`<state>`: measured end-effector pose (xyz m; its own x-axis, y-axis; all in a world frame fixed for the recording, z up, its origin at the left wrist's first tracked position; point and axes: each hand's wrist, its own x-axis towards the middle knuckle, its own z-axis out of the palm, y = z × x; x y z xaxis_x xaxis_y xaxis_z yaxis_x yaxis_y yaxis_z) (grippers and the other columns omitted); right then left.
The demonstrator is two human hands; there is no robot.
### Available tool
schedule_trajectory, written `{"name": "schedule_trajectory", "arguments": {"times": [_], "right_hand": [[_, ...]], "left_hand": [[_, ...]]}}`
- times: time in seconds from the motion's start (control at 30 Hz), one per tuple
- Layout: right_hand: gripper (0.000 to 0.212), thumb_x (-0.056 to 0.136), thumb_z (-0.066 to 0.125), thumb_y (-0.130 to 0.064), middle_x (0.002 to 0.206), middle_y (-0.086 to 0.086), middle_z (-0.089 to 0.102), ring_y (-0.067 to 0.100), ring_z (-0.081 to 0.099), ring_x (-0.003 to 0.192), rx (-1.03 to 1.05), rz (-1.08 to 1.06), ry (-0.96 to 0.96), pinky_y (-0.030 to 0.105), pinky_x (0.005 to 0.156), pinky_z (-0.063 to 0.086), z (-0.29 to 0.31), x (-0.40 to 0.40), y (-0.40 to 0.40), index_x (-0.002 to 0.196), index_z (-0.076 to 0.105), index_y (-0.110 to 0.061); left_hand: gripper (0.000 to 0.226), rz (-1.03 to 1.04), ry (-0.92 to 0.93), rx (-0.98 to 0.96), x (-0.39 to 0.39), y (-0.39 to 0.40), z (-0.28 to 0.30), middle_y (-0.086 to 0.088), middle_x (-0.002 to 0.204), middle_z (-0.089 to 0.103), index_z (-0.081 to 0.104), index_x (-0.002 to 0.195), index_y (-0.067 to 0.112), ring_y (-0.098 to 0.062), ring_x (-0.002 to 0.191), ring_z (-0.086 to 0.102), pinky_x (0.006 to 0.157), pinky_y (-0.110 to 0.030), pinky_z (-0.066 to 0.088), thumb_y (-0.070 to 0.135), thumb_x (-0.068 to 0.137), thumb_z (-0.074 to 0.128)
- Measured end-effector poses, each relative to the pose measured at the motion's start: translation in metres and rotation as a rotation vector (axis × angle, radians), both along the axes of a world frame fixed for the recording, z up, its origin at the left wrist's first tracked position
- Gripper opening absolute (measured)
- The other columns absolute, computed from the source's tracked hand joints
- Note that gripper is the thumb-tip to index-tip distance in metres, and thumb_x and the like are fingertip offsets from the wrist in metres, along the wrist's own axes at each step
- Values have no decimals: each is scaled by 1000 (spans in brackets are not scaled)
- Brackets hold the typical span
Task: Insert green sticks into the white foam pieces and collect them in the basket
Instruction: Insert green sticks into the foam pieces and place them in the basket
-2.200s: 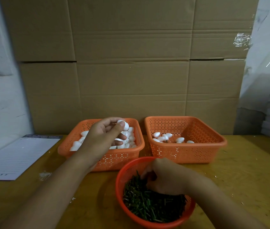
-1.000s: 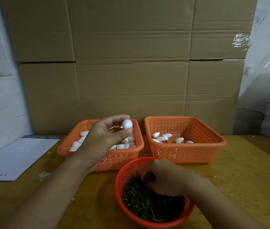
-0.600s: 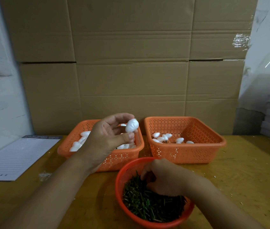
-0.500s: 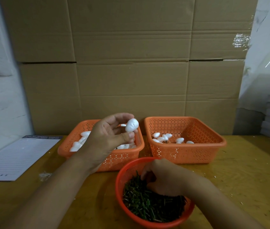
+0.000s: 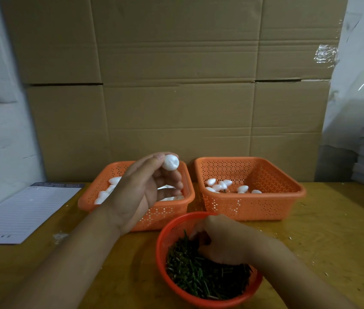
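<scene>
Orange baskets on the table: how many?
3. Left square basket holds plain white foam pieces, behind the left hand. Right square basket holds a few foam pieces. Round basket in front holds green sticks, right hand in it.

baskets (image 5: 252,206): perforated orange plastic
foam pieces (image 5: 219,186): matt white
table (image 5: 332,230): yellowish wood, slight sheen
boxes (image 5: 176,85): matt brown cardboard
notepad (image 5: 25,212): lined paper
</scene>
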<state>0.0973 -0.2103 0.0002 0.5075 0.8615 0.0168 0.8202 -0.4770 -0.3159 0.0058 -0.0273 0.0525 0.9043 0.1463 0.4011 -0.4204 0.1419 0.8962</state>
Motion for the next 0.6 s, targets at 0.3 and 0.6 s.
{"name": "schedule_trajectory", "arguments": {"times": [0.3, 0.6], "right_hand": [[35, 88, 61, -16, 117, -4, 70, 13, 65, 106, -18, -3, -26, 28, 91, 53, 0, 0, 1, 121, 69, -26], [37, 90, 62, -16, 122, -4, 67, 14, 63, 108, -25, 6, -19, 30, 93, 54, -1, 1, 1, 125, 66, -28]], "left_hand": [[45, -57, 59, -151, -2, -3, 6, -2, 67, 60, 70, 77, 19, -16, 65, 64, 63, -30, 57, 54, 92, 45], [54, -81, 71, -124, -1, -3, 6, 0, 68, 60, 66, 66, 23, -14, 66, 65, 62, -28, 56, 63, 92, 39]]}}
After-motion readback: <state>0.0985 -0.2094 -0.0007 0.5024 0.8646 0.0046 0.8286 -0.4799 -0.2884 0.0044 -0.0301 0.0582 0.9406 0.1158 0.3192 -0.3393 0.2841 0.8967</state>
